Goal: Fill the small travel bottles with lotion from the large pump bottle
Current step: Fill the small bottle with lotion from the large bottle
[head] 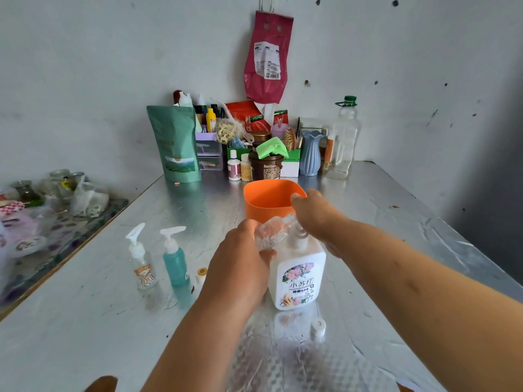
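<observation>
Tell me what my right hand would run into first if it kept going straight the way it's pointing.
Most likely the orange cup. The right hand lies over the pump bottle with fingertips pointing at the cup's near rim; depth makes the gap unclear.

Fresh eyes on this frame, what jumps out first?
Dead centre on the metal table, both hands meet over the white pump bottle. The left hand holds a small clear bottle at the spout, and the right hand lies over the pump head. Just behind stands a bright orange cup, and to the left a clear travel bottle and a teal travel bottle stand upright.
</observation>
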### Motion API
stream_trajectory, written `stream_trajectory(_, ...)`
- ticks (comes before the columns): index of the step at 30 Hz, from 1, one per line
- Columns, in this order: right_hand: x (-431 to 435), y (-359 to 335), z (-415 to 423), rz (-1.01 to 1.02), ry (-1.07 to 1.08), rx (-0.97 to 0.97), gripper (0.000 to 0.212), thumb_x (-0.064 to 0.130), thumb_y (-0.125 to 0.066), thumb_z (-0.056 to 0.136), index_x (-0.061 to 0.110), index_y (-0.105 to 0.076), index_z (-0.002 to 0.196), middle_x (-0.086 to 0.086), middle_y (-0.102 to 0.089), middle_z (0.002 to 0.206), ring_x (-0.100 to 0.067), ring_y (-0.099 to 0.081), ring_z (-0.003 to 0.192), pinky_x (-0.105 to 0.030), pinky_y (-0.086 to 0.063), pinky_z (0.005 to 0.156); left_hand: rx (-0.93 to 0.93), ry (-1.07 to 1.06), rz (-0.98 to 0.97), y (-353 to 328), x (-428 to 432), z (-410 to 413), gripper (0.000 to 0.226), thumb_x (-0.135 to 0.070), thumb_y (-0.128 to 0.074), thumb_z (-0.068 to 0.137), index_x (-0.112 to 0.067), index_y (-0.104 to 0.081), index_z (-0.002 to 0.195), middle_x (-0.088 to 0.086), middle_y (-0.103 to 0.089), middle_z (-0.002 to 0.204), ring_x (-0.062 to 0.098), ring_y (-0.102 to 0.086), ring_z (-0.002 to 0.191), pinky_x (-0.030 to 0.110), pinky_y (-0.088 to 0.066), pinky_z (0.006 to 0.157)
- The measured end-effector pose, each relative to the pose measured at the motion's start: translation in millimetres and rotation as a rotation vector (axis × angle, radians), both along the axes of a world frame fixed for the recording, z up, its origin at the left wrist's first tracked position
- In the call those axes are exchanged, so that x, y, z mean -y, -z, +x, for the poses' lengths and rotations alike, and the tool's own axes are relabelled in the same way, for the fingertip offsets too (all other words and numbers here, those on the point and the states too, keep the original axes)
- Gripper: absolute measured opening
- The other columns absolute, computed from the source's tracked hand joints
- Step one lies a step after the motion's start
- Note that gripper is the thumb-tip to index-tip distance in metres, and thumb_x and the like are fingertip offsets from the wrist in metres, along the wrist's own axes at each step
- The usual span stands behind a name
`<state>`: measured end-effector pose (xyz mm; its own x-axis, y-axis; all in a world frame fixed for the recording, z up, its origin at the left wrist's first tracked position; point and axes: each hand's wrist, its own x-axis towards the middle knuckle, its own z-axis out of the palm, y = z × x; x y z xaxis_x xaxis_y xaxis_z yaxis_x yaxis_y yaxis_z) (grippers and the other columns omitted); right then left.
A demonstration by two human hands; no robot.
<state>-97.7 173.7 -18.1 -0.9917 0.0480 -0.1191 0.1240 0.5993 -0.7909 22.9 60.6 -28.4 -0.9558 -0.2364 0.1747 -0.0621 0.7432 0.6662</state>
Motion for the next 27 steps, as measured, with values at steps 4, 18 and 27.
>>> stream_trajectory(4, -1, 5, 3, 0.038, -0.01, -0.036, 0.048, 0.031, -0.029, 0.099, 0.007, -0.034, 0.14, -0.02, -0.045, 0.138, -0.039, -0.043, 0.126, -0.053, -0.034, 0.108, 0.002, 0.0, -0.021, 2, 1, -3, 0.032, -0.029, -0.064, 0.092, -0.029, -0.052, 0.122, -0.009, -0.063, 0.116, 0.015, -0.06, 0.102, 0.026, -0.042, 0.078)
stream_trajectory(18, 2, -2, 1, -0.036, 0.011, 0.042, 0.064, 0.046, -0.027, 0.089, 0.005, -0.033, 0.139, -0.019, -0.048, 0.13, -0.039, -0.045, 0.119, -0.05, -0.036, 0.103, 0.004, -0.02, -0.047, 1, -2, 0, 0.033, -0.032, -0.063, 0.092, -0.029, -0.051, 0.123, -0.006, -0.062, 0.118, 0.018, -0.06, 0.104, 0.033, -0.049, 0.084)
stream_trajectory(27, 2, -2, 1, 0.024, -0.051, -0.011, 0.012, 0.027, -0.026, 0.098, 0.017, -0.029, 0.103, -0.009, -0.03, 0.093, -0.025, -0.026, 0.094, -0.04, -0.021, 0.08, 0.002, -0.016, -0.046, 1, 0, -3, 0.032, -0.032, -0.063, 0.092, -0.03, -0.051, 0.121, -0.007, -0.062, 0.116, 0.017, -0.06, 0.103, 0.033, -0.049, 0.083)
